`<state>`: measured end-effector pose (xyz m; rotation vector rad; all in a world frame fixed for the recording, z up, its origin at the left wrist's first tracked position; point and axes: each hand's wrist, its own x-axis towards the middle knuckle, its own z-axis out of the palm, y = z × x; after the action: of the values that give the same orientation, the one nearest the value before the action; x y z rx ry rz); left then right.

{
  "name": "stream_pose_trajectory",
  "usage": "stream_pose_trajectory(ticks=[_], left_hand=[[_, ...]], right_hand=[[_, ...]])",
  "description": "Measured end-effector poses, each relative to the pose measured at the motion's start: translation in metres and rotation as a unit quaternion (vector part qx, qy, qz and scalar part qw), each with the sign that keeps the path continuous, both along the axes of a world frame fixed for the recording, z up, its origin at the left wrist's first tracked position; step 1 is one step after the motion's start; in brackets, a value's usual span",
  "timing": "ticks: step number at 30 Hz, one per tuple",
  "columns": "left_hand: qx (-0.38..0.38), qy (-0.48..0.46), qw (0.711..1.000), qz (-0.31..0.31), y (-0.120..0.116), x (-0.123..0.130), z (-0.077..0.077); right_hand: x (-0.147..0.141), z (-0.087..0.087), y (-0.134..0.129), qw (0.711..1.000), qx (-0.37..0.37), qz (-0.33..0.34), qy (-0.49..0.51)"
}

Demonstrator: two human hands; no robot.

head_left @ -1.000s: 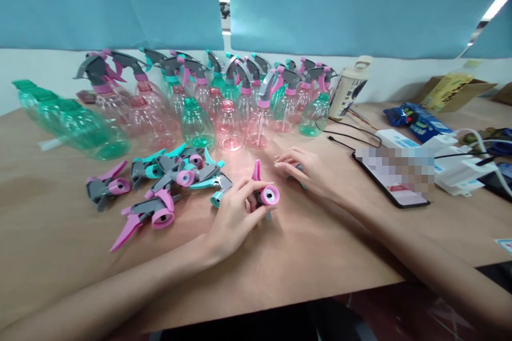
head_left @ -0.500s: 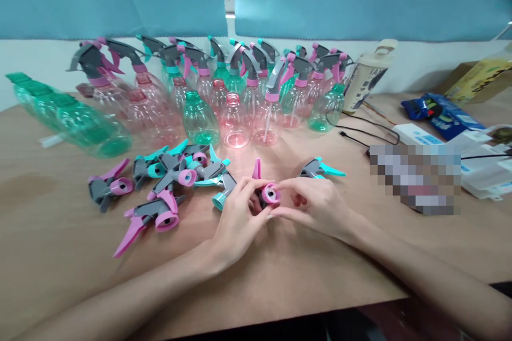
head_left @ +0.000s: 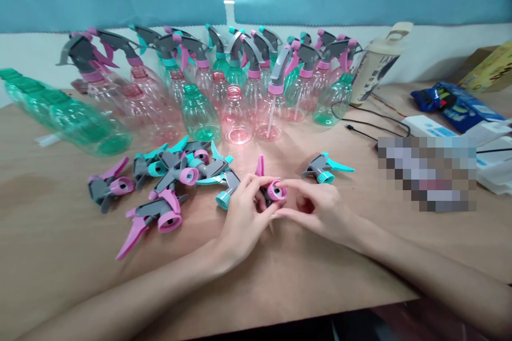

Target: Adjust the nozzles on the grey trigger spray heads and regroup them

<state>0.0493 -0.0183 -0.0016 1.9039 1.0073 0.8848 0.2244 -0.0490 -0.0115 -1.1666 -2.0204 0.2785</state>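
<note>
Near the middle of the table, my left hand (head_left: 244, 218) is closed round a grey and pink spray head (head_left: 277, 191), whose round pink collar faces me. My right hand (head_left: 326, 208) pinches the collar's right side between thumb and forefinger. The spray head's pink trigger sticks up behind my left fingers, and its grey body is mostly hidden by them. Just left of my left hand lies a grey and teal spray head (head_left: 224, 199). Another teal one (head_left: 325, 176) lies behind my right hand.
Several loose spray heads (head_left: 170, 221) lie at the left. Pink bottles (head_left: 238, 128) and green bottles (head_left: 202, 122) stand behind, some with spray heads on. A tumbler (head_left: 376, 66), a black cable (head_left: 380, 117) and a blue packet (head_left: 460, 106) are at the right.
The view has shifted slightly, so the things at the right sit further right. The teal spray head behind my right hand shows more fully. Both hands keep their hold on the pink one.
</note>
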Motion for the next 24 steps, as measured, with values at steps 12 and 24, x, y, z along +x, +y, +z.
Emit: stream_pose_trajectory(ticks=[12,24], left_hand=[[-0.019,0.003,0.999,-0.039,-0.001,-0.002,-0.002],[-0.014,-0.001,0.998,-0.058,0.0,-0.002,-0.002]], right_hand=[[0.0,-0.006,0.002,0.993,-0.097,0.058,0.032],[0.003,0.006,0.004,0.996,-0.047,0.067,-0.047]])
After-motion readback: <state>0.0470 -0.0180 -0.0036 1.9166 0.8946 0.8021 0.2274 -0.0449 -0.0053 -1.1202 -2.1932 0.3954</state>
